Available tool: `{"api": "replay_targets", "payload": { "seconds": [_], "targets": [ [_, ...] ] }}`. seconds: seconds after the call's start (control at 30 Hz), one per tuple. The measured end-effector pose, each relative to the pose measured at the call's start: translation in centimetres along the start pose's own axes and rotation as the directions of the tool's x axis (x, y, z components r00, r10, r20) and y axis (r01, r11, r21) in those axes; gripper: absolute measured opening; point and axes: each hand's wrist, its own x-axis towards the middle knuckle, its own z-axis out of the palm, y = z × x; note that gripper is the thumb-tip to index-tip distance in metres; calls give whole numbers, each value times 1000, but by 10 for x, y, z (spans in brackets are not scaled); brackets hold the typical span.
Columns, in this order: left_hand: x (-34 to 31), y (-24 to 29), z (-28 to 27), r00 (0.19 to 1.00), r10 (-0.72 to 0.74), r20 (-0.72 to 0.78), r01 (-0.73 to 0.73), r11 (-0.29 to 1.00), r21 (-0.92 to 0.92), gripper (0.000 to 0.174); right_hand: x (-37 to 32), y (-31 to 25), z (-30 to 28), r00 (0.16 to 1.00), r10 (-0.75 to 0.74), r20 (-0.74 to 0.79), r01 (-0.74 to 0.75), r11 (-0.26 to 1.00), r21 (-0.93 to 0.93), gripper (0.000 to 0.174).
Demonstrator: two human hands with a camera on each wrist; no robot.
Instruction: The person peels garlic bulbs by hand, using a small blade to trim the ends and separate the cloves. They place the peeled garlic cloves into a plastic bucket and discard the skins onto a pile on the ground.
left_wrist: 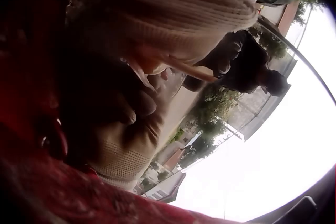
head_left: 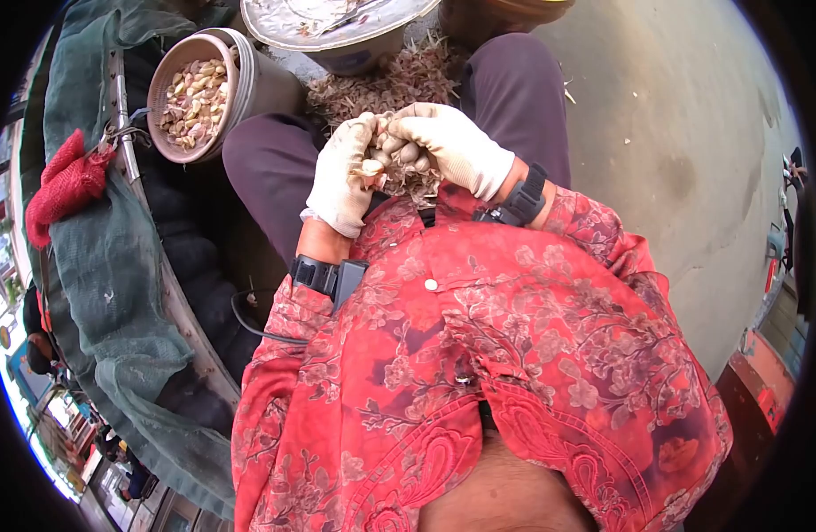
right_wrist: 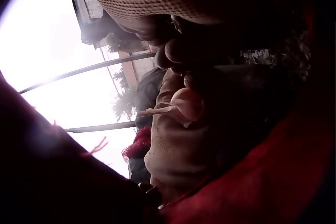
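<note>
Both hands wear cream knitted gloves with grey, soiled fingertips and meet over the lap. My left hand [head_left: 339, 182] holds a pale garlic clove [head_left: 371, 167] at its palm side. In the right wrist view that garlic clove [right_wrist: 187, 104] shows pinkish-white, with a dry stalk sticking out. My right hand [head_left: 461, 149] comes from the other side, fingers bent inward, its fingertips [head_left: 409, 152] close beside the left hand's. I cannot tell what lies between the right fingers. Dry garlic skins [head_left: 417, 184] show below the hands; the left wrist view is dark.
A bucket [head_left: 151, 97] of loose cloves stands at the left. Ahead, a wide basin [head_left: 355, 35] with a pale cover sits behind a heap of garlic skins [head_left: 381, 84]. A brown container [head_left: 505, 13] stands beside it. Green netting [head_left: 115, 293] and a red mesh bag [head_left: 69, 186] hang at the left.
</note>
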Motion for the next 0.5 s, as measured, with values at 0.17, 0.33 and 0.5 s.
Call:
{"api": "replay_targets", "payload": {
  "seconds": [0.17, 0.33, 0.5],
  "targets": [
    [-1, 10, 13, 994, -96, -55, 97, 995, 13, 27, 3, 2, 1, 1000, -26, -10, 26, 999, -43, 18],
    [-1, 8, 12, 995, -66, -80, 74, 992, 101, 26, 4, 3, 3, 999, -45, -16, 42, 989, -139, 19],
    [1, 5, 4, 999, -28, -23, 28, 999, -28, 28, -4, -6, 6, 999, -26, -19, 22, 982, -185, 20]
  ]
}}
